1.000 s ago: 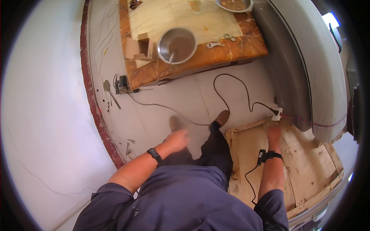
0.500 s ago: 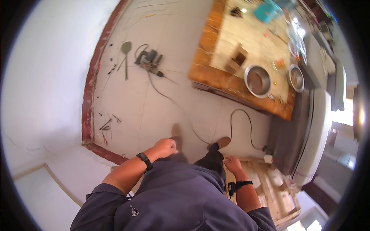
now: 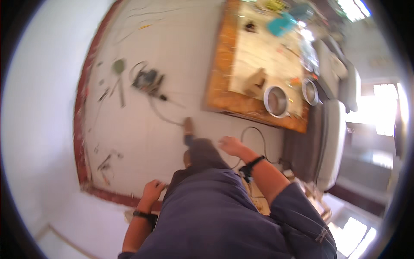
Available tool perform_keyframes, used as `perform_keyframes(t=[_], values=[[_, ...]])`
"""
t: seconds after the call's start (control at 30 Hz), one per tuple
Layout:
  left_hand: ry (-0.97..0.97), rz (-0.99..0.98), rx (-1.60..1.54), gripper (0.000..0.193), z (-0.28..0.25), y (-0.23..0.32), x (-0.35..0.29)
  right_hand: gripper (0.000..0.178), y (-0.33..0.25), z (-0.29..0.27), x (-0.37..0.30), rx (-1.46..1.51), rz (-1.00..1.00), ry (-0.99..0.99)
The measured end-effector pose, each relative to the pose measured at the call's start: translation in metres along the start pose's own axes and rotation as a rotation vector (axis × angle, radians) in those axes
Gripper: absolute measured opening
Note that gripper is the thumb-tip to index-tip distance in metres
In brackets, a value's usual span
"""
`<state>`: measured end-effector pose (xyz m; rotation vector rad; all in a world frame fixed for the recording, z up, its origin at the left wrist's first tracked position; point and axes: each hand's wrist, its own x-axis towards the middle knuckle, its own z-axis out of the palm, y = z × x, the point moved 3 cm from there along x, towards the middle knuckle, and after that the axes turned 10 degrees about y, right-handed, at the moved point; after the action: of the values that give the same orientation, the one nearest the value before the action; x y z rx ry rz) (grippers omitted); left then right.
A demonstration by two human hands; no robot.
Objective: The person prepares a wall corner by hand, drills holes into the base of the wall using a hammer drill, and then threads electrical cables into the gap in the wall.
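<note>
My left hand (image 3: 154, 190) hangs low beside my left leg, above the floor near the red skirting, its fingers loosely curled with nothing seen in them. My right hand (image 3: 231, 146) is swung forward beside my right leg, its fingers curled in and apparently holding nothing. Each wrist wears a black band. Ahead on the tiled floor lies a corded hammer drill (image 3: 147, 80) with a long thin bit, apart from both hands. Left of it rests a tool with a round green head (image 3: 118, 66) and dark handles. Motion smears the picture.
Small dark tools (image 3: 105, 163) lie by the left wall. A marble-patterned table (image 3: 219, 86) stands ahead right, bearing a metal bowl (image 3: 276, 102), an open cardboard box (image 3: 256, 82) and a turquoise container (image 3: 281, 24). A sofa (image 3: 333, 144) stands at right. A cable (image 3: 252, 127) curls across the floor.
My left hand has swung back and my right hand forward. A step has been taken, with one foot now further ahead. The drill and table have shifted left in view.
</note>
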<state>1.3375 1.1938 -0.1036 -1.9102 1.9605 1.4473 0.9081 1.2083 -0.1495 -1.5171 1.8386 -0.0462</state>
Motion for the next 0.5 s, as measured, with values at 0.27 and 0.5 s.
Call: perform_keyframes(t=[0.27,0.5], values=[[-0.056,-0.076,0.069,0.026,-0.078,0.066,0.084,0.039,-0.009,0.01,0.069,0.134,0.194,0.008],[-0.067,-0.022,-0.019,0.027,-0.128,0.082,0.181,0.044,-0.011,0.008,0.108,0.183,0.27,-0.067]])
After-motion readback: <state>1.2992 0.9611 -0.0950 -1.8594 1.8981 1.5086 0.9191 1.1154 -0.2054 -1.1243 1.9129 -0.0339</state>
